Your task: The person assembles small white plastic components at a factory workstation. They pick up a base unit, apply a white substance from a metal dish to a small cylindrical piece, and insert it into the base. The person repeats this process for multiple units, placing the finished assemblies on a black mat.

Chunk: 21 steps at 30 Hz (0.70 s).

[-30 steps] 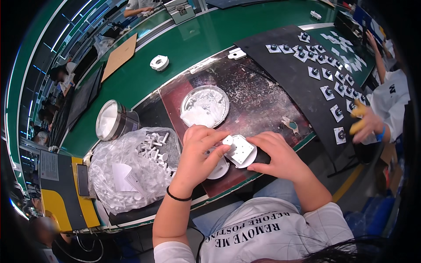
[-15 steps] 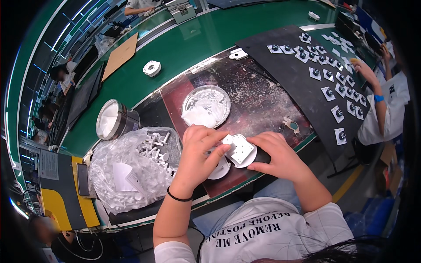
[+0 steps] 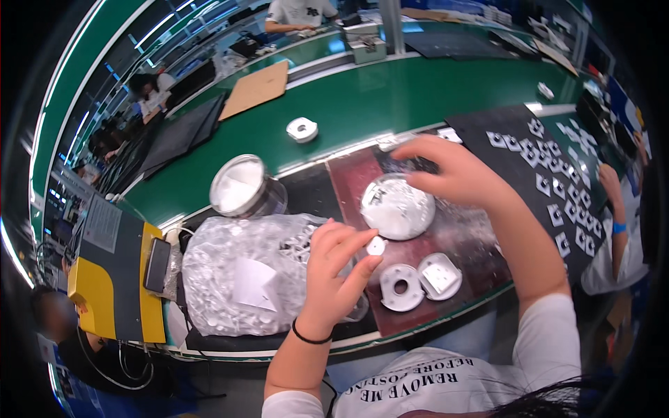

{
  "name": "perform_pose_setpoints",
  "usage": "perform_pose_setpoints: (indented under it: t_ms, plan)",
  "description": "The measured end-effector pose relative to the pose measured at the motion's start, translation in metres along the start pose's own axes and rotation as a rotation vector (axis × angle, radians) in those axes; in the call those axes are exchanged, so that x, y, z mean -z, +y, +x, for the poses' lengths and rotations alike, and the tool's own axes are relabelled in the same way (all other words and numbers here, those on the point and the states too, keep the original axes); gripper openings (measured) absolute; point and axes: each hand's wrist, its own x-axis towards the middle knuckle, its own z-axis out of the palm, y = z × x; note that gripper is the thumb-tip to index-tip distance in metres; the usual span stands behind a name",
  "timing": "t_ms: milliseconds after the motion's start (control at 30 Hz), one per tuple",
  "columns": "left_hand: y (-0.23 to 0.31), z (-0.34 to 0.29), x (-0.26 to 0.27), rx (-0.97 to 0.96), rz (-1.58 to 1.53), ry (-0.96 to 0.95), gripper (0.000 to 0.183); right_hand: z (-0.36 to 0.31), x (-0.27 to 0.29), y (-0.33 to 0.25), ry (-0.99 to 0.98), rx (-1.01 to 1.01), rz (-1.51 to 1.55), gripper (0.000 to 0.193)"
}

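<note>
My left hand (image 3: 336, 275) pinches a small white plastic piece with a round head (image 3: 376, 246) between thumb and fingers. It hovers just left of two white round housings on the dark red board: one with a centre hole (image 3: 402, 287), the other with a square raised plate (image 3: 440, 276). My right hand (image 3: 453, 167) reaches over the far side of a shallow round dish (image 3: 397, 209) holding white material. Its thumb and fingers are apart, slightly blurred, with nothing plainly held. Beside my left hand lies a clear plastic bag (image 3: 216, 279) full of white plastic pins.
A round tub (image 3: 240, 188) of white material stands behind the bag. Further left are a phone (image 3: 157, 265) and a yellow-grey machine (image 3: 115, 279). One white part (image 3: 302, 130) sits on the green bench. At right, a co-worker's hand (image 3: 610, 182) is near a black mat (image 3: 481, 125) with several square pieces.
My right hand has left the square-plated housing and moved up past the dish. That housing now rests on the board. My left hand still holds the small piece; the view has shifted.
</note>
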Motion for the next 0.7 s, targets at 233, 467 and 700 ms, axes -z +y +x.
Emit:
perform_pose_setpoints:
  t_ms: [233, 467, 700]
  plan:
    - [-0.010, -0.003, 0.035, 0.033, 0.267, 0.445, 0.033, 0.215, -0.136, 0.071, -0.156, -0.066, -0.426, 0.039]
    - [-0.015, -0.007, 0.039, 0.104, 0.283, 0.489, 0.033, 0.255, -0.200, 0.062, -0.086, -0.325, -0.424, 0.056]
    - [-0.018, -0.002, 0.035, 0.039, 0.247, 0.512, 0.031, 0.191, -0.106, 0.017, -0.017, -0.354, 0.587, 0.070]
